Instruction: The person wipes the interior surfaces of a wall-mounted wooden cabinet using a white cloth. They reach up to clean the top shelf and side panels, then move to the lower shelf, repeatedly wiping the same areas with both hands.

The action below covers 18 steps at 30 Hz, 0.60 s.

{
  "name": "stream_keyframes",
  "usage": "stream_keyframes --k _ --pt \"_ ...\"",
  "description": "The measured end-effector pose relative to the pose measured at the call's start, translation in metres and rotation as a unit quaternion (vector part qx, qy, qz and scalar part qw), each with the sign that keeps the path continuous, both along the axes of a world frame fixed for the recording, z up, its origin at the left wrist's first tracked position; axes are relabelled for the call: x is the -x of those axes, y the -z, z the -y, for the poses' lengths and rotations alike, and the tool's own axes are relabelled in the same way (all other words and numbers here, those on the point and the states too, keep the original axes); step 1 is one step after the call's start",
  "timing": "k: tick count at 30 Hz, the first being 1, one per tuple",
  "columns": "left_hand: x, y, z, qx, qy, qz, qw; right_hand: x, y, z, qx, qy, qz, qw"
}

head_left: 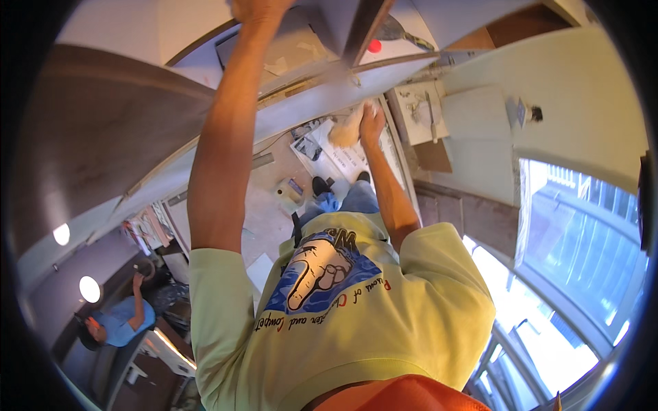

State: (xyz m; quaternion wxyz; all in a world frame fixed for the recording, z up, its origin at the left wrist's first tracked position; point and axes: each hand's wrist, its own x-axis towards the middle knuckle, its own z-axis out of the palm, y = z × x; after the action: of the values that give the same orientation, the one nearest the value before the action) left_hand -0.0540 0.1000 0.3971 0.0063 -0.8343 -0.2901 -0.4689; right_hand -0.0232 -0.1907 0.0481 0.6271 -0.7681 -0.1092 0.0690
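My left hand (262,9) reaches up against the cabinet at the top edge of the picture. Its fingers are cut off there, so what they do is hidden. Lower and to the right, my right hand (372,125) is closed on a crumpled tan and white cloth (347,130), somewhat blurred, just below the cabinet's pale front edge (322,103). Between my arms, inside the open cabinet, lies a brown cardboard piece (291,51). The compartment to its right holds a dark-handled tool (404,34) and a small red round thing (374,46).
A white container (290,193) stands on the floor near my shoes (321,185). At right, a small ledge (419,113) carries tools, with a window (582,240) beyond. A large brown panel (116,109) fills the upper left. Another person (120,322) in blue works at lower left.
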Motion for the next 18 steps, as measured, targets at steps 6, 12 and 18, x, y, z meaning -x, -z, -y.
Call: stream_keyframes --k 6,12,18 --pt "0.001 0.007 -0.001 -0.023 0.004 0.012 1.000 -0.060 -0.075 -0.082 -0.104 0.054 0.094 0.989" --pt "-0.003 0.012 -0.001 -0.011 0.008 0.001 1.000 -0.040 -0.036 -0.134 -0.082 0.110 0.057 0.989" --pt "-0.001 0.011 0.002 -0.008 0.000 -0.013 1.000 -0.034 -0.049 -0.129 -0.170 0.116 0.074 0.976"
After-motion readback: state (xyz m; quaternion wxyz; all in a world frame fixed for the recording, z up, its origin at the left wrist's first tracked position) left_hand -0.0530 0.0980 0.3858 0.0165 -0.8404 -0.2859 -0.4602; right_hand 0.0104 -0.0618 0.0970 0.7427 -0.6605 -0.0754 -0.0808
